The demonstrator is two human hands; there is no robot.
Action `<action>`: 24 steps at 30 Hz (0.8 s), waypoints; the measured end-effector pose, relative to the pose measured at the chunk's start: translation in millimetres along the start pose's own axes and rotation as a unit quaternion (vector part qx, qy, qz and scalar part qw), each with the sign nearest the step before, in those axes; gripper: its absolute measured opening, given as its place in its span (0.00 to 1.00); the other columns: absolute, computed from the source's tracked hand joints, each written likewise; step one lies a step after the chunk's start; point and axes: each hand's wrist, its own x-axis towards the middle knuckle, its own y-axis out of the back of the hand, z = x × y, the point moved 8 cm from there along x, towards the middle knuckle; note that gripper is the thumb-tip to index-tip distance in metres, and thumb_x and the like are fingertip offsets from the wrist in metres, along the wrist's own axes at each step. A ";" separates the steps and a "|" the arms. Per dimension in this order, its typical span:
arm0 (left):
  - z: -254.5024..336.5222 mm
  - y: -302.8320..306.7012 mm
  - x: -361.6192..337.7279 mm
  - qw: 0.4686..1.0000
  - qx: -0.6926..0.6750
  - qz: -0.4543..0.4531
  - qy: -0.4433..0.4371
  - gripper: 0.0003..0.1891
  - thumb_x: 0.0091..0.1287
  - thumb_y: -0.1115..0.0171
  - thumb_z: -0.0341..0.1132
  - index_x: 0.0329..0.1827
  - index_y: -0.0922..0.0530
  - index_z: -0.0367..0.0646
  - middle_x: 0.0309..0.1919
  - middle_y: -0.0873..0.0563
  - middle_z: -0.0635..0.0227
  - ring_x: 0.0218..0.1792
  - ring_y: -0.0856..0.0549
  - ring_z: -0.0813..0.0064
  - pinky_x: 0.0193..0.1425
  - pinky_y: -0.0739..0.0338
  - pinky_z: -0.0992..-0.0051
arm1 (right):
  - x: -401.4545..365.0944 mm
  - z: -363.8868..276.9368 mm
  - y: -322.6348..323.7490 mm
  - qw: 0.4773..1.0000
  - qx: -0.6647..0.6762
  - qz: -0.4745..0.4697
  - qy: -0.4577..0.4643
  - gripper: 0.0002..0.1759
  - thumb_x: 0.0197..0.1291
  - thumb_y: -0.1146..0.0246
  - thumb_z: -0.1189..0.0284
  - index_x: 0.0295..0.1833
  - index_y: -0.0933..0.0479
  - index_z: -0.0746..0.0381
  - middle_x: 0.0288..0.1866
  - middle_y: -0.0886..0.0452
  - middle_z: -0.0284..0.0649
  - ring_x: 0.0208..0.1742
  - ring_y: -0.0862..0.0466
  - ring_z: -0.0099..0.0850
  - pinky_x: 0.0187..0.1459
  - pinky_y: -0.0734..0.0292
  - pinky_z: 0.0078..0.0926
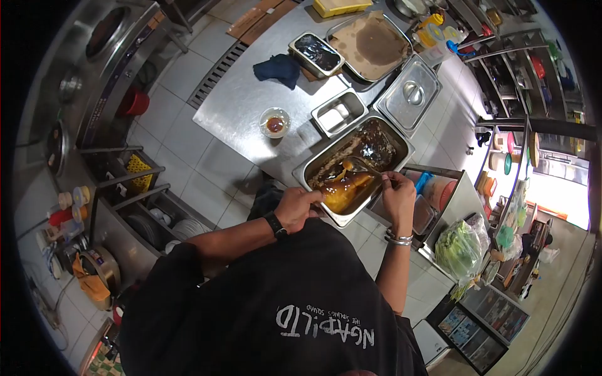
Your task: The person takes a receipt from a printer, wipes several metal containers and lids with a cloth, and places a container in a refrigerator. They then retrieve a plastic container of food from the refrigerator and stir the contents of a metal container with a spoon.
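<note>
A deep steel pan (300, 173) sits tilted at the table's near corner, coated inside with dark residue. Glossy amber-brown sauce (342, 193) is pooled at its near end. My left hand (299, 208) is closed on the pan's near left rim, thumb on top. My right hand (399, 193), over the right rim, pinches the handle of a spoon (356, 165); the spoon's bowl is inside the pan, above the sauce. Just beyond the pan stands a smaller steel container (339, 113). A clear cup (275, 123) with a little brown sauce is on the table to the left.
On the steel table (232, 103) are a dark cloth (278, 70), a steel container with dark contents (318, 53), a paper-lined tray (369, 45) and a steel lid (409, 94). At right, a drawer unit stands beside bagged leafy greens (462, 247).
</note>
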 end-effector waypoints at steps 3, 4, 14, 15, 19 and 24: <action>-5.8 -0.6 -0.8 1.000 -0.008 0.010 0.008 0.04 0.62 0.38 0.24 0.34 0.21 0.30 0.31 0.18 0.62 0.31 0.16 0.71 0.39 0.14 0.64 | 2.0 3.4 -0.3 1.000 0.017 0.006 0.003 0.10 0.60 0.37 0.69 0.41 0.16 0.63 0.29 0.15 0.48 0.32 0.14 0.40 0.37 0.23 0.32; -7.0 0.9 -0.3 1.000 -0.003 0.018 0.003 0.03 0.62 0.38 0.24 0.33 0.21 0.31 0.30 0.18 0.63 0.31 0.17 0.71 0.39 0.14 0.64 | 2.1 2.9 0.7 1.000 0.026 0.011 0.010 0.10 0.60 0.37 0.69 0.42 0.16 0.64 0.29 0.15 0.48 0.31 0.14 0.38 0.37 0.23 0.31; -19.7 -1.4 -5.3 0.999 -0.046 0.024 0.003 0.03 0.61 0.37 0.24 0.31 0.21 0.32 0.30 0.19 0.64 0.31 0.17 0.72 0.39 0.15 0.65 | 6.2 4.3 0.5 0.999 0.028 -0.023 -0.012 0.10 0.60 0.36 0.70 0.42 0.16 0.64 0.26 0.16 0.46 0.28 0.17 0.32 0.35 0.24 0.29; -22.1 -2.3 -7.2 0.998 -0.058 0.023 0.014 0.03 0.62 0.37 0.24 0.31 0.21 0.32 0.30 0.19 0.64 0.32 0.17 0.72 0.40 0.15 0.64 | 6.6 4.0 0.9 1.000 0.025 -0.015 0.006 0.10 0.61 0.36 0.70 0.43 0.16 0.65 0.25 0.18 0.41 0.27 0.20 0.27 0.35 0.26 0.26; -26.8 1.0 -7.8 0.998 -0.057 0.024 0.010 0.03 0.62 0.37 0.24 0.32 0.20 0.32 0.31 0.19 0.64 0.33 0.17 0.73 0.43 0.15 0.64 | 8.3 0.9 -0.2 0.999 0.029 -0.031 -0.001 0.11 0.62 0.36 0.70 0.44 0.16 0.66 0.25 0.19 0.39 0.28 0.23 0.23 0.36 0.26 0.25; -27.5 2.6 -6.7 0.998 -0.048 0.036 -0.012 0.03 0.62 0.38 0.24 0.33 0.20 0.32 0.32 0.19 0.64 0.34 0.17 0.73 0.45 0.15 0.64 | 11.4 -11.9 0.6 0.999 0.015 -0.038 0.003 0.11 0.62 0.36 0.69 0.44 0.16 0.65 0.27 0.17 0.42 0.29 0.21 0.25 0.37 0.25 0.26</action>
